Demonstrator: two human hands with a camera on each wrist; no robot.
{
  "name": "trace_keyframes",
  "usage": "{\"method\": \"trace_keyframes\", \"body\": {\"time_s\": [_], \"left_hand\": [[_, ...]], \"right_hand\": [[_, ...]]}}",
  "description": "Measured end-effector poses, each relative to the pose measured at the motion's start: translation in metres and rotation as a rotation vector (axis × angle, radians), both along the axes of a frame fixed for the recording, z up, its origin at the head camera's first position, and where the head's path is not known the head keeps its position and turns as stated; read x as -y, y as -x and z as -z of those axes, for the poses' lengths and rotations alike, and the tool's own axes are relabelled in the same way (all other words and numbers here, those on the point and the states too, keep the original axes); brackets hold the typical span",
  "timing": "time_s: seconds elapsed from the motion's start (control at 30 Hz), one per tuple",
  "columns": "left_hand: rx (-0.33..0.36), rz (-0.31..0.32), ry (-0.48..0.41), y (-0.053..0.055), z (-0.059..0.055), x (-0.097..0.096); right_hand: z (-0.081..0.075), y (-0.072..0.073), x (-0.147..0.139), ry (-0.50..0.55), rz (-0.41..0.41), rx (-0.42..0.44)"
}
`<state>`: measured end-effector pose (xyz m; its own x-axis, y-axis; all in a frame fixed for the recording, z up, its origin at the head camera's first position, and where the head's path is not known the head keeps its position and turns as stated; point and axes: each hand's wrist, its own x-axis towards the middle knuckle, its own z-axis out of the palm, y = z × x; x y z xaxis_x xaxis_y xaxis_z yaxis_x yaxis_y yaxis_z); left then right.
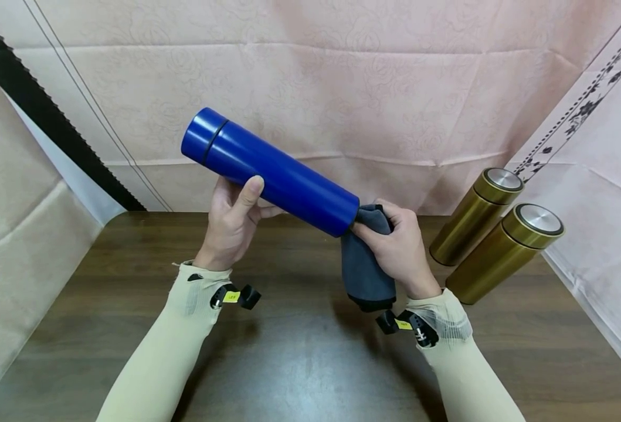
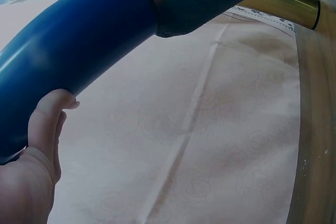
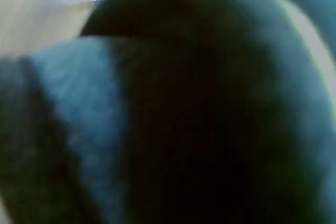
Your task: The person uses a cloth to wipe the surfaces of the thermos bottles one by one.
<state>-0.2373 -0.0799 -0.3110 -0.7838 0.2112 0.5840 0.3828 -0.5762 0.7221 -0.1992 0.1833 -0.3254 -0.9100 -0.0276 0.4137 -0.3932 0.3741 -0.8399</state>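
A blue thermos flask (image 1: 284, 173) is held tilted above the table, its capped end up to the left and its base down to the right. My left hand (image 1: 231, 220) grips it from below near the middle, thumb on the near side. My right hand (image 1: 400, 246) pinches a dark grey cloth (image 1: 368, 272) against the flask's base; the cloth hangs down below the fingers. In the left wrist view, the flask (image 2: 79, 40) meets the cloth (image 2: 210, 3) at its base. The blurred cloth (image 3: 89, 108) fills most of the right wrist view, hiding the right hand there.
Two gold thermos flasks with silver-topped lids stand at the right, a rear one (image 1: 474, 217) and a nearer one (image 1: 505, 255). The brown wooden table (image 1: 299, 351) ends at a pale pink cloth backdrop (image 1: 342, 105). More cloth hangs along both sides.
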Motion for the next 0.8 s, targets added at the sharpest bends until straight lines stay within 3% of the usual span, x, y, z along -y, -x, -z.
{"method": "trace_keyframes", "body": {"time_s": [0.4, 0.8], "left_hand": [[-0.026, -0.044, 0.043, -0.001, -0.003, 0.007], [-0.003, -0.032, 0.07, -0.001, -0.004, 0.011]], "right_hand": [[-0.006, -0.006, 0.001, -0.035, -0.121, -0.037], [-0.019, -0.011, -0.013, 0.098, -0.215, -0.09]]}}
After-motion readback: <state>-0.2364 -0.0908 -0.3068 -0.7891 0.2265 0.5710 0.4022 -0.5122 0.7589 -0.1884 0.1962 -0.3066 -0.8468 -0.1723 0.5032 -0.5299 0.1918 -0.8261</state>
